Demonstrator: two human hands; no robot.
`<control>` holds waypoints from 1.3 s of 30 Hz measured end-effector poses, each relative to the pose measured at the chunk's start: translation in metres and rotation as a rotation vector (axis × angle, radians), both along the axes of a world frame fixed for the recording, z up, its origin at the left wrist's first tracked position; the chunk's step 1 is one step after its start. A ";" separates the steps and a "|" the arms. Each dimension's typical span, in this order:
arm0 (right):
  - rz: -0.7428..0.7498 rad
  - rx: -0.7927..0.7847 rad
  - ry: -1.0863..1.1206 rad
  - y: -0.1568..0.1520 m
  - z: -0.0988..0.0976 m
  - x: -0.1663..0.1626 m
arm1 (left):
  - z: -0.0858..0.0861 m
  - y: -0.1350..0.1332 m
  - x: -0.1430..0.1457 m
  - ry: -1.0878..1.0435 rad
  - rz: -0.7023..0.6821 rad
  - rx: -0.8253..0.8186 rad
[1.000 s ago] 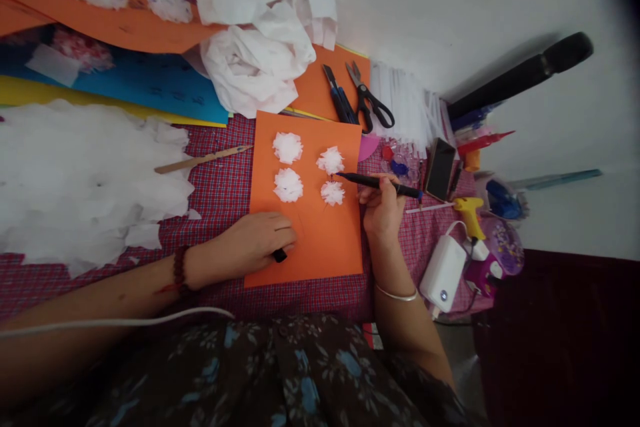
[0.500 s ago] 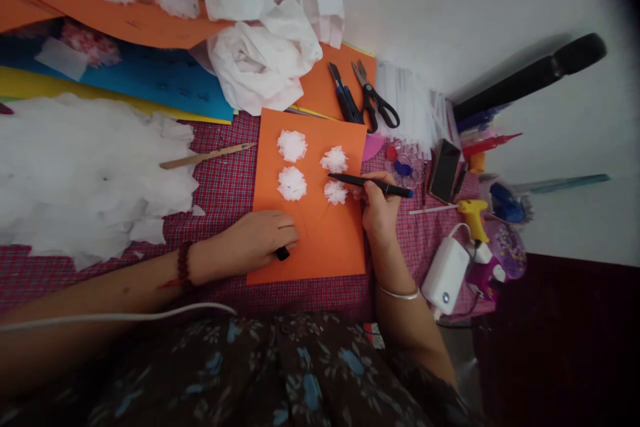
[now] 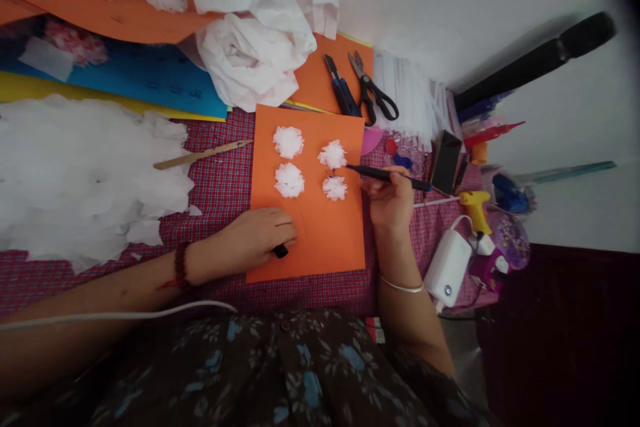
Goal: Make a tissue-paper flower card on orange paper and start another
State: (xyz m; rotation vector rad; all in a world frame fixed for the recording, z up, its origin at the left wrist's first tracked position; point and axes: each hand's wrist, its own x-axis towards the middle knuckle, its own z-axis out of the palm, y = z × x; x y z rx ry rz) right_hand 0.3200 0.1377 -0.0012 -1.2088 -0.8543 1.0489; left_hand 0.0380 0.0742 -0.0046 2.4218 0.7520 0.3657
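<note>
An orange sheet of paper (image 3: 310, 233) lies on the checked cloth, carrying several white ruffled paper flowers (image 3: 290, 180). Small dark marks show between the two right-hand flowers. My right hand (image 3: 393, 200) is closed on a black marker (image 3: 380, 174), whose tip points left, just beside the upper right flower (image 3: 333, 155). Resting on the sheet's lower left, my left hand (image 3: 260, 233) is curled round a black marker cap (image 3: 281, 251), which pokes out below the fingers.
A wide pile of white paper pieces (image 3: 90, 173) covers the left, beside a wooden stick (image 3: 200, 155). Behind the sheet lie crumpled white cloth (image 3: 255, 53), a cutter (image 3: 343, 87) and scissors (image 3: 373, 90). A phone (image 3: 446, 161), yellow glue gun (image 3: 475, 210) and white power bank (image 3: 448, 268) are at right.
My right hand has moved right with the marker, drawing its tip away from between the right-hand flowers. Dark marks now show there. My left hand stays on the sheet.
</note>
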 end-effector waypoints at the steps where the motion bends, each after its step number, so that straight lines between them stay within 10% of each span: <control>1: -0.032 0.025 0.025 0.002 0.003 0.008 | 0.000 0.000 0.000 0.002 -0.002 0.002; 11: -0.508 0.107 -0.284 0.017 -0.001 0.112 | 0.000 0.003 0.003 -0.024 0.011 0.000; 29: -0.538 0.087 -0.380 0.020 -0.003 0.090 | 0.005 0.001 0.004 -0.023 0.011 0.023; 39: 0.134 0.019 -0.196 -0.003 0.002 0.002 | 0.000 0.000 0.001 -0.026 0.011 -0.003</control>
